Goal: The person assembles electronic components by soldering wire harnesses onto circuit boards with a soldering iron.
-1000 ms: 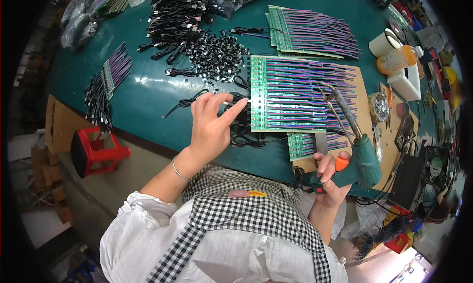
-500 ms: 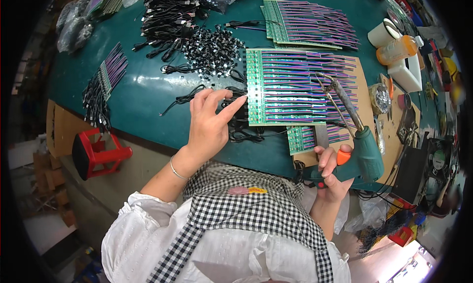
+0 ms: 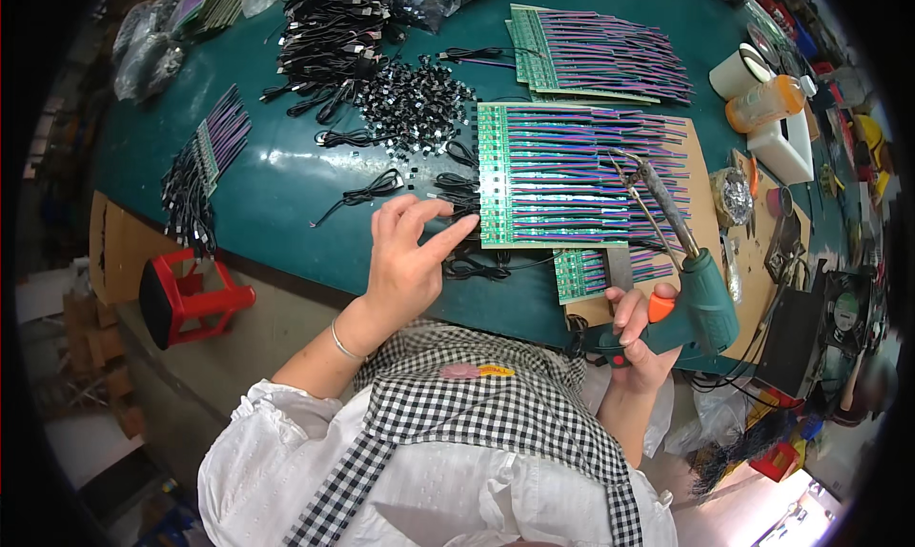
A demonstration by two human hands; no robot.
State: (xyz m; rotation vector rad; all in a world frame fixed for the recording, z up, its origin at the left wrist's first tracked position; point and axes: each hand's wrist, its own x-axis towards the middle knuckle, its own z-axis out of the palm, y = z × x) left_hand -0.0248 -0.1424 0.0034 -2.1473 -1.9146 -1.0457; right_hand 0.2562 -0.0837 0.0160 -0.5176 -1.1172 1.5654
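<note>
A green circuit-board panel [image 3: 496, 180] lies on the table, with rows of purple, blue and black wires running off to its right. At its left edge is my left hand [image 3: 405, 256], thumb and forefinger apart, the thumb tip touching the edge by small black connectors. Black cables [image 3: 457, 187] lie beside and partly under those fingers. My right hand [image 3: 637, 333] grips a soldering gun with a green body [image 3: 710, 304], an orange part and a metal tip. The tip hangs over the wires, and the palm hides part of the grip.
Loose small connectors [image 3: 416, 104] and bundled black cables [image 3: 329, 42] pile up at the back left. More wired panels [image 3: 591, 51] lie at the back. An orange bottle [image 3: 765, 104] and a white holder [image 3: 783, 149] stand right. A red stool [image 3: 195, 297] is beside the table.
My left hand has slid a little nearer to me along the panel's left edge. The soldering gun stays in my right hand, in almost the same place.
</note>
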